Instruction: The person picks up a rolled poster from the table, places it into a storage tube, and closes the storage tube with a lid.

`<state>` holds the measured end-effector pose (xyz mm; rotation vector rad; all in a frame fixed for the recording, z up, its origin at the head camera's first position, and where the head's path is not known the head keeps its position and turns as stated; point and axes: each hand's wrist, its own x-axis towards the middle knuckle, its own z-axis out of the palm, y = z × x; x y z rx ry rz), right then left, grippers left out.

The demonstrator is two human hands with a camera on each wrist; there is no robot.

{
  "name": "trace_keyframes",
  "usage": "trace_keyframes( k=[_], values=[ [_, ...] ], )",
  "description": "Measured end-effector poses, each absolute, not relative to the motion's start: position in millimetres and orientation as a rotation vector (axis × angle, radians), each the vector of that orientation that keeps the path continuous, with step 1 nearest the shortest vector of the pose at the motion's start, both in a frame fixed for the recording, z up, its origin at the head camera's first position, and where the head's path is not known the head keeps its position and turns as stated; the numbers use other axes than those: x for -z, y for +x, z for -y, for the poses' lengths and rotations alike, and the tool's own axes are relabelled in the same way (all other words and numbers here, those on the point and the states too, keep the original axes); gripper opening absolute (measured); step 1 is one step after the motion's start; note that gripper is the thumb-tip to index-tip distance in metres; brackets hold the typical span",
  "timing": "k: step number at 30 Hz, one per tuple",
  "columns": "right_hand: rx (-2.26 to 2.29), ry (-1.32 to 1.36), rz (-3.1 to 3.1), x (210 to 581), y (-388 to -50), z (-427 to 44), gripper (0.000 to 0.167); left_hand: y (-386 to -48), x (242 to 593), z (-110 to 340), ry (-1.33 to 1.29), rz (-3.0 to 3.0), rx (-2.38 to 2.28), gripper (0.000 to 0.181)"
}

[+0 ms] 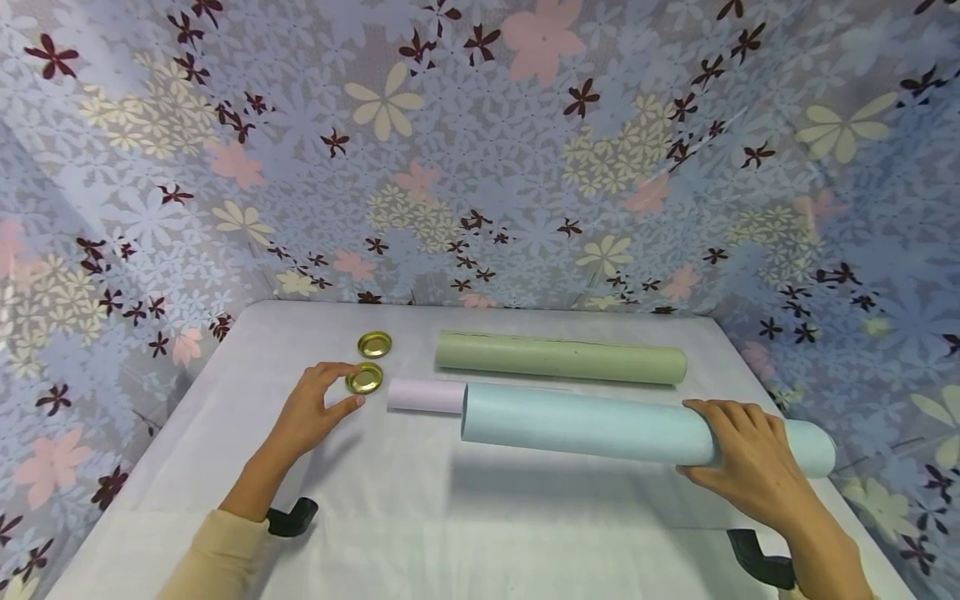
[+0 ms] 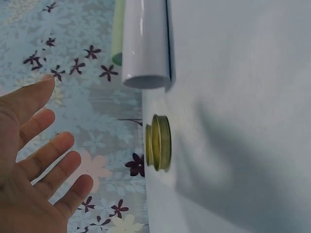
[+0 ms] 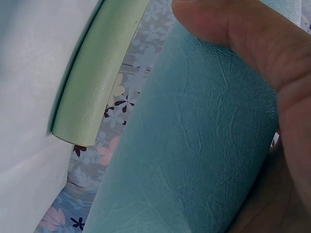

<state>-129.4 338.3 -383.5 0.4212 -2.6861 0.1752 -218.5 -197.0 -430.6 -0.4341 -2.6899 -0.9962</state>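
Observation:
My right hand (image 1: 750, 454) grips a light blue roll (image 1: 577, 425) near its right end, thumb and fingers wrapped around it. The roll is held above the white tabletop and casts a shadow; in the right wrist view its surface (image 3: 170, 136) looks creased. My left hand (image 1: 307, 417) hovers beside two round gold lids, the nearer lid (image 1: 366, 380) and the farther lid (image 1: 374, 344). Its fingers are spread and loosely bent, apart from the lids in the left wrist view. Partly behind the blue roll lies a lilac roll (image 1: 423, 396). A green roll (image 1: 558, 358) lies farther back.
White cloth covers the table (image 1: 375, 500). A flowered curtain (image 1: 480, 167) rises behind it and along both sides. Black curved pieces (image 1: 292, 518) show beside both wrists.

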Motion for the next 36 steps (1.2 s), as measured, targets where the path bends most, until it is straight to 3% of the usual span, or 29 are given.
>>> trace_keyframes(
  k=[36],
  values=[
    [-0.163, 0.440, 2.651, 380, -129, -339, 0.088, -290, 464, 216, -0.479, 3.046, 0.781, 0.067]
  ],
)
